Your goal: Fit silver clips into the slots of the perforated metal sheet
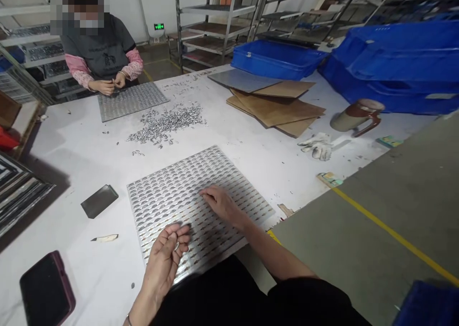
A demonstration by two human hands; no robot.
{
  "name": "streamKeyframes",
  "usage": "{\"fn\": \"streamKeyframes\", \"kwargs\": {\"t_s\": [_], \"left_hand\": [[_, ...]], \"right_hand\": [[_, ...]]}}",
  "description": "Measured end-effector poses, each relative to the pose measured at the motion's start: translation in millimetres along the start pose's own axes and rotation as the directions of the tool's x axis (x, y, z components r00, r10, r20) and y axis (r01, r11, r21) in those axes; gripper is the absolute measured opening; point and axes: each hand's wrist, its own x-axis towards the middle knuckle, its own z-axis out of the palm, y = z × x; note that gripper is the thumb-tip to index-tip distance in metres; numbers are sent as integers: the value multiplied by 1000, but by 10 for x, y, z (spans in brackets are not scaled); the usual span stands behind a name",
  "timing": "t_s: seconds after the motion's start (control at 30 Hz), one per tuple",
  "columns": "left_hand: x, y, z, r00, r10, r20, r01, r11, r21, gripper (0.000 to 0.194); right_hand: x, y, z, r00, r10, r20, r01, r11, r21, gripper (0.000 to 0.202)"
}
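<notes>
A flat metal plate (154,192) with rows of leaf-shaped slots lies on the table in front of me. Dark pieces appear to fill its far rows, while the near rows look paler. Over the plate's near left part, my left hand (167,252) is palm up with its fingers curled around a few small metal pieces (177,245). My right hand (222,205) rests at the middle of the plate, thumb and forefinger pinched together; what lies between them is too small to see. Beyond the plate spreads a pile of small leaf-shaped metal pieces (172,123).
Across the table a co-worker (100,53) handles a second plate (132,99). To the left are a phone (46,287), a small pointed tool (104,238) and a dark metal scoop (99,201). Cardboard sheets (276,106), gloves (317,146), a mug (358,115) and blue crates (394,58) stand right.
</notes>
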Motion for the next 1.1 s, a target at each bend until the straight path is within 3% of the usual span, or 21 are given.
{"fn": "streamKeyframes", "kwargs": {"t_s": [0.2, 0.33, 0.43, 0.53, 0.6, 0.67, 0.77, 0.87, 1.0, 1.1], "left_hand": [[-81, -29, -44, 996, 17, -86, -6, 992, 125, 40], [-100, -66, -88, 1000, 29, -6, -27, 979, 204, 43], [-103, -65, -80, 998, 53, 24, -56, 985, 162, 33], [-109, -62, -16, 1000, 9, -1, -9, 997, 73, 31], [-104, -83, 52, 1000, 0, 15, -1, 997, 73, 32], [-84, -130, 127, 997, 35, 73, -44, 992, 119, 27], [-32, -209, 217, 985, 104, 140, -129, 974, 186, 21], [19, -228, 235, 986, 110, 128, -131, 977, 167, 17], [48, -134, 157, 995, 62, 72, -65, 997, 40, 20], [26, -47, 96, 999, 15, 29, -14, 1000, -26, 23]], "right_hand": [[120, 22, 73, 995, -44, 94, 55, 991, -119, 16], [169, 38, 85, 995, -57, 80, 68, 988, -136, 19], [127, -10, 15, 998, -42, 36, 46, 990, -133, 7], [-102, -177, -44, 998, -56, -24, 55, 996, -65, 8], [-339, -328, -22, 997, -72, 15, 71, 996, 63, 14], [-568, -463, 52, 992, -72, 107, 47, 974, 222, 11], [-758, -552, 172, 996, -7, 85, -22, 941, 336, 9], [-700, -464, 182, 995, 80, 60, -97, 917, 387, 11], [-388, -146, 38, 971, 240, 17, -219, 851, 478, 12], [-152, 90, -73, 982, 171, -83, -136, 939, 317, 15]]}}
